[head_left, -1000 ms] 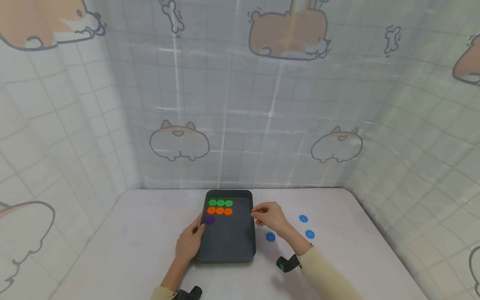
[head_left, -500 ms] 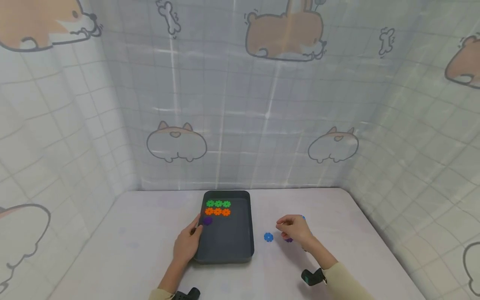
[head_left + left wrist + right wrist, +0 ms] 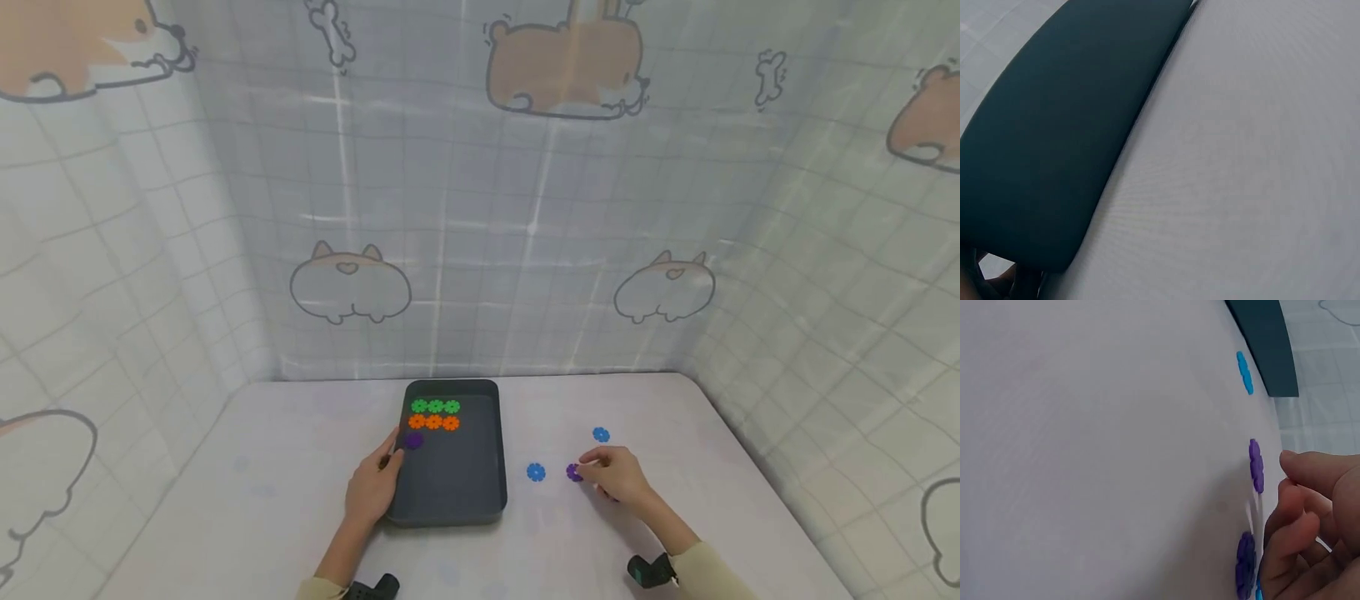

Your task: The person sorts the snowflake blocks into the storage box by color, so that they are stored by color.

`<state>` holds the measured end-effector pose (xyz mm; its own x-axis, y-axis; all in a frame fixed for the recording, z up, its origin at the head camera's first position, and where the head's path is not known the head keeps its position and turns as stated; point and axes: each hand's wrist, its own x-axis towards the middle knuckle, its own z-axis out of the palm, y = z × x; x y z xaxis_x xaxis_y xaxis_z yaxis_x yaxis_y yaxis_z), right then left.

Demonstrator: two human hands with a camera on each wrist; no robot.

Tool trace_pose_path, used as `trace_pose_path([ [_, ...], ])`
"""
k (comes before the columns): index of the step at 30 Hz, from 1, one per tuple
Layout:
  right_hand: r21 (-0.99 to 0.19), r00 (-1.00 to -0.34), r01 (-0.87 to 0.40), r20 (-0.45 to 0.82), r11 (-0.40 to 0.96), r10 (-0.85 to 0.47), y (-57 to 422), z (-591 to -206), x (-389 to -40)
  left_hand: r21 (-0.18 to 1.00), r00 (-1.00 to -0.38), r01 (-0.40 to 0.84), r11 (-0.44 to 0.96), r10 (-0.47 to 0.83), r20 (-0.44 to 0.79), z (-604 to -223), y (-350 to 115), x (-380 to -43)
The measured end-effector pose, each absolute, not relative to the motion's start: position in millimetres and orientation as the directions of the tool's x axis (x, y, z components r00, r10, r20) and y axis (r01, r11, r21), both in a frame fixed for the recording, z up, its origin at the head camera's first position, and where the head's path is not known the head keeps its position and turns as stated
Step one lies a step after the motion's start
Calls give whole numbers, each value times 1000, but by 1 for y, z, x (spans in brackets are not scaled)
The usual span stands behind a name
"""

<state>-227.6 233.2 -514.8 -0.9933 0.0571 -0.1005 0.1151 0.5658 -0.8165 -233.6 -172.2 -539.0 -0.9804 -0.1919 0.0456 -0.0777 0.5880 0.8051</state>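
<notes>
My left hand [image 3: 372, 485] holds the left side of a dark grey rectangular tray [image 3: 450, 508], thumb at its rim. In the tray lie a row of three green flower-shaped pieces [image 3: 435, 407], three orange ones [image 3: 434, 422] below it, and a single purple one [image 3: 414, 441]. My right hand [image 3: 617, 475] is low over the table with loosely curled fingers, its fingertips right at a purple flower piece [image 3: 573, 472]. In the right wrist view that purple piece [image 3: 1256, 466] lies on the table beside the thumb, and a darker purple one [image 3: 1245, 565] lies nearer the curled fingers.
One blue flower piece [image 3: 536, 472] lies between the tray and my right hand. Another blue piece [image 3: 601, 434] lies beyond the hand. The white table [image 3: 300, 433] ends at a curtain [image 3: 480, 317] printed with cartoon dogs.
My right hand has moved from the tray's right edge rightward and down to the purple piece on the table. My left hand keeps its hold on the tray.
</notes>
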Motion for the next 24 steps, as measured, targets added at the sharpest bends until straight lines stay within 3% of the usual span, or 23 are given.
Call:
trace_pose_path([
  [16, -698, -999, 28, 12, 715, 51, 233, -524, -226, 808, -982, -69, 585, -184, 49, -538, -171, -230],
  [24, -675, -999, 34, 8, 737, 53, 228, -522, -225, 801, -981, -35, 597, -173, 86, -540, -173, -231],
])
